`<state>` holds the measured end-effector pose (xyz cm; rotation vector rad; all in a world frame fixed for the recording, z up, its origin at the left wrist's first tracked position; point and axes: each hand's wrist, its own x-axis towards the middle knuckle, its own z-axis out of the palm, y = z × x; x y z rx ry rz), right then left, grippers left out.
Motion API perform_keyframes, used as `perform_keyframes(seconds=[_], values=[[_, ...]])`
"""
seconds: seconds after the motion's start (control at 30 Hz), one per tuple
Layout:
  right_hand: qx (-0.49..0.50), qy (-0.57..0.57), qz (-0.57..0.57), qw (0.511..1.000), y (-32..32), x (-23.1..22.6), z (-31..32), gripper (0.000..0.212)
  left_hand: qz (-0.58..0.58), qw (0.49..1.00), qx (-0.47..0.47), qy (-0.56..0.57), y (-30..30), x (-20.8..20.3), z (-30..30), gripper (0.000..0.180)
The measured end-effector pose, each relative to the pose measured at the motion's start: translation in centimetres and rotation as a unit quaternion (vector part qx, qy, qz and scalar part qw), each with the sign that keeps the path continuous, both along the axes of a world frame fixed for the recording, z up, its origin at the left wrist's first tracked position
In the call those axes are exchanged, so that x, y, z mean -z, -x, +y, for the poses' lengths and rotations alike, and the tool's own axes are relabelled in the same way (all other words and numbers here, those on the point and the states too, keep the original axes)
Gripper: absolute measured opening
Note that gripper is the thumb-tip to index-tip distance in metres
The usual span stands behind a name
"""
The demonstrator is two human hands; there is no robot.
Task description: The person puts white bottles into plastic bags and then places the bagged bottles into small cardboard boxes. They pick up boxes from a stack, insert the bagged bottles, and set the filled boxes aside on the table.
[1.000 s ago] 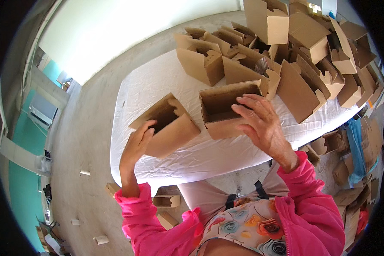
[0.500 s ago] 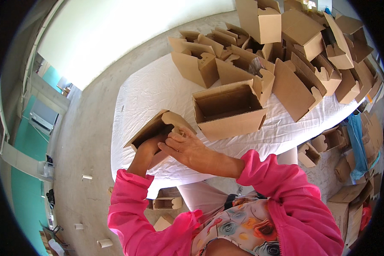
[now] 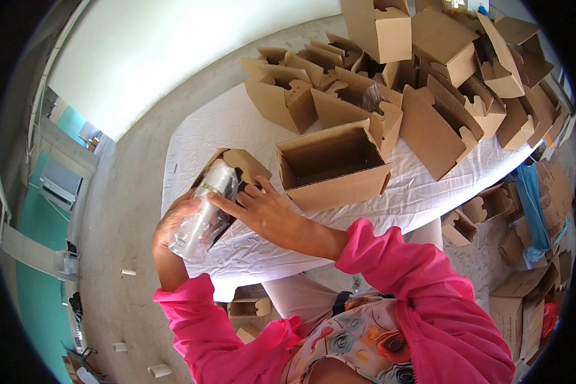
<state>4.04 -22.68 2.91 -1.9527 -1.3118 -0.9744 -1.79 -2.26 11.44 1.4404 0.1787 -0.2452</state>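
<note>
My left hand (image 3: 175,221) is wrapped round a clear plastic-wrapped bundle (image 3: 201,221), long and rounded, with a yellowish band across it. What the wrap holds is hard to make out. The bundle lies at the mouth of a small brown cardboard box (image 3: 253,164), tilted on the near left of the table. My right hand (image 3: 265,208) grips the box at its edge, and its forefinger reaches onto the plastic. Just right of it stands an open cardboard box (image 3: 336,185), its visible inside holding nothing.
The table wears a white cloth (image 3: 198,134). Many open cardboard boxes (image 3: 358,105) crowd its far and right side, some stacked. More cartons (image 3: 518,301) and a blue plastic sheet (image 3: 536,211) lie at lower right. Small pale rolls (image 3: 160,370) are scattered on the left floor.
My left hand was inside the small box and has come out with the plastic-wrapped bundle. My right hand has shifted slightly along the box, still on it. The view has moved a little.
</note>
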Motion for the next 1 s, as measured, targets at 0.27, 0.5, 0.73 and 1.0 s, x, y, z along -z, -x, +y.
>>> perform_keyframes(seconds=[0.27, 0.5, 0.73, 1.0], values=[[0.020, -0.036, 0.087, 0.995, -0.8, -1.9, 2.4, 0.068, -0.201, 0.970, -0.128, 0.046, 4.1, 1.0, 1.6, 0.052], [-0.214, -0.240, 0.275, 0.906, -0.7, -1.6, 1.6, 0.048, -0.344, 0.881, -0.319, 0.055, 2.8, 2.6, -6.5, 0.058], [-0.237, -0.214, 0.364, 0.875, 1.6, -6.8, -4.2, 0.062, -0.384, 0.877, -0.280, 0.074, 1.0, 3.0, -14.9, 0.046], [-0.304, -0.404, 0.391, 0.769, -2.2, -8.0, -12.2, 0.052, -0.431, 0.797, -0.162, -0.390, -1.8, 5.9, -17.5, 0.049]])
